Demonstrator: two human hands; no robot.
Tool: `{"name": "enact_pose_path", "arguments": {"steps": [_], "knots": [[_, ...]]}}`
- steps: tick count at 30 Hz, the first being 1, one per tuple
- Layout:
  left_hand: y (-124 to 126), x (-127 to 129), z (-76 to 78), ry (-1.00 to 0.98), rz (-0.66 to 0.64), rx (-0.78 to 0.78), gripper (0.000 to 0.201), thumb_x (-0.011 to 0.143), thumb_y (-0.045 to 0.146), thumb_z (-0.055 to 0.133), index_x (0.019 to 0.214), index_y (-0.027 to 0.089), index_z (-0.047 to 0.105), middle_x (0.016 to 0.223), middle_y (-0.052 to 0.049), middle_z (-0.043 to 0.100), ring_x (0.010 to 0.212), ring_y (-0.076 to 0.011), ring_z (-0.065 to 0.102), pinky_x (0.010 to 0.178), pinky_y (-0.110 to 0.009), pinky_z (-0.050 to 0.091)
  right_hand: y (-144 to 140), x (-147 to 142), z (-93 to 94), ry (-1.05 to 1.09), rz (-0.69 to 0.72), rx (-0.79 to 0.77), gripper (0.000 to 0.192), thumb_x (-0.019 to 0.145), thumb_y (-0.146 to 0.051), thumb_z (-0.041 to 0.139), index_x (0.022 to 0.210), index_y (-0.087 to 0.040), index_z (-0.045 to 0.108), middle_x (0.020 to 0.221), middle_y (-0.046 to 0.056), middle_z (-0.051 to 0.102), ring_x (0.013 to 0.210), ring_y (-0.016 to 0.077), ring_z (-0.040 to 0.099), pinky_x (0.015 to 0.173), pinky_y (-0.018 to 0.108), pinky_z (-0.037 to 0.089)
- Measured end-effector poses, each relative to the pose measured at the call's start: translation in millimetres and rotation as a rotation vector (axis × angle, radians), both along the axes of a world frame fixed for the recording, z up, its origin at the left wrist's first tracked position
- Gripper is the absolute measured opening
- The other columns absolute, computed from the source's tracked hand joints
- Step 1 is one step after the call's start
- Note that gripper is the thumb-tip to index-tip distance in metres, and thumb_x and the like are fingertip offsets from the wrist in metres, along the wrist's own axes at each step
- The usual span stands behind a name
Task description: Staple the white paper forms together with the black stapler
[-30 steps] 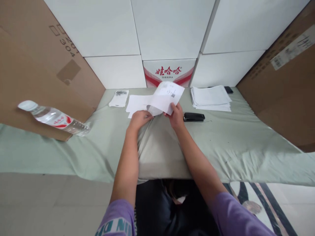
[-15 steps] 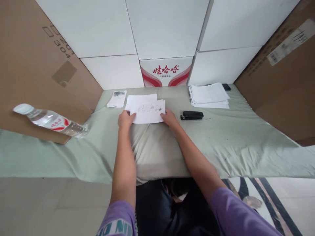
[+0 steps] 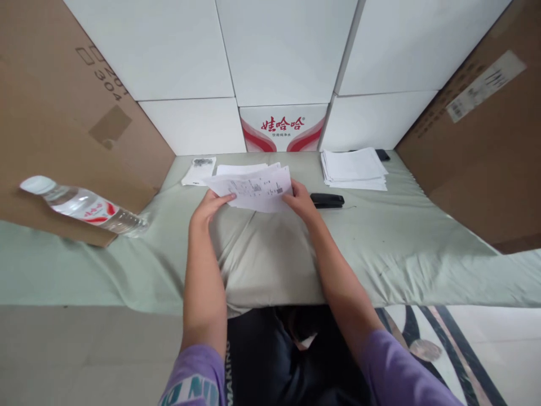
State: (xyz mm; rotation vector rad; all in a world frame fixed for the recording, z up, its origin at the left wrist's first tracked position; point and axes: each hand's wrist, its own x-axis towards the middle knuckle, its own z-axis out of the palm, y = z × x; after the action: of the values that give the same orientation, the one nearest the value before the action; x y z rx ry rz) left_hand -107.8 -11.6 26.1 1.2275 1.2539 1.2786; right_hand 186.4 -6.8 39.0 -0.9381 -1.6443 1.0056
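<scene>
Small sheaf of white printed papers (image 3: 256,192), black text and a small code mark on the top sheet, lifted off the green cloth and tilted up, fanned slightly at the far edge. Pinched at 9 o'clock and at 3 o'clock, centre of the bench.

I wear a purple short-sleeved shirt; both sleeves end above my elbows, leaving my forearms bare. The left sleeve carries large pale teal block letters edged in white. My left hand (image 3: 208,204) and right hand (image 3: 301,198) are bare, without rings or watch. Dark trousers with white lettering cover my lap.
</scene>
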Motion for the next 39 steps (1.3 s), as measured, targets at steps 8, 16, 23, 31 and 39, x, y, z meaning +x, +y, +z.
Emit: {"name": "enact_pose_path", "arguments": {"steps": [8,16,23,31,39], "knots": [[-11.1,59.2,18.4,0.032,-0.255,0.075,0.066,0.050,0.053,0.094,0.099,0.013,0.078,0.103,-0.014,0.079,0.100,-0.0305,0.073,0.094,-0.041,0.056,-70.3,65.3,15.5,-0.144,0.098,-0.023,0.027,0.088,-0.046,0.065,0.095,-0.022,0.075,0.086,0.004,0.073,0.081,0.0231,0.067,0.075,0.037,0.056],[-17.4,91.3,15.4,0.047,-0.271,0.142,0.057,0.060,0.051,0.091,0.101,0.014,0.080,0.092,-0.010,0.079,0.083,-0.0224,0.073,0.079,-0.032,0.056,-68.2,75.9,-19.7,0.023,-0.135,-0.040,0.042,0.088,-0.057,0.067,0.108,-0.021,0.077,0.105,0.008,0.078,0.099,0.0281,0.072,0.091,0.045,0.059],[-7.6,107.0,-15.6,-0.058,-0.154,0.093,0.062,0.065,0.065,0.083,0.100,0.015,0.078,0.099,-0.012,0.079,0.100,-0.0293,0.074,0.091,-0.039,0.058,-69.1,75.6,-24.9,0.017,-0.209,-0.016,0.040,0.089,-0.057,0.064,0.104,-0.022,0.078,0.100,0.008,0.078,0.099,0.0296,0.073,0.093,0.048,0.058],[-5.9,114.1,-20.0,0.015,-0.084,0.164,0.064,0.075,0.069,0.074,0.106,0.014,0.076,0.104,-0.014,0.079,0.107,-0.0309,0.073,0.098,-0.041,0.056,-59.9,76.4,-31.0,0.013,-0.218,-0.043,0.043,0.081,-0.050,0.069,0.109,-0.018,0.074,0.112,0.012,0.077,0.110,0.0325,0.071,0.099,0.050,0.055],[4.0,93.3,-9.2,0.122,0.150,0.199,0.054,0.081,0.060,0.070,0.108,0.013,0.074,0.115,-0.015,0.077,0.115,-0.0297,0.070,0.106,-0.042,0.052,-57.8,73.0,-34.4,0.101,0.029,-0.334,0.041,0.083,-0.051,0.065,0.110,-0.020,0.064,0.071,0.003,0.072,0.058,0.0219,0.069,0.050,0.032,0.055]]}}
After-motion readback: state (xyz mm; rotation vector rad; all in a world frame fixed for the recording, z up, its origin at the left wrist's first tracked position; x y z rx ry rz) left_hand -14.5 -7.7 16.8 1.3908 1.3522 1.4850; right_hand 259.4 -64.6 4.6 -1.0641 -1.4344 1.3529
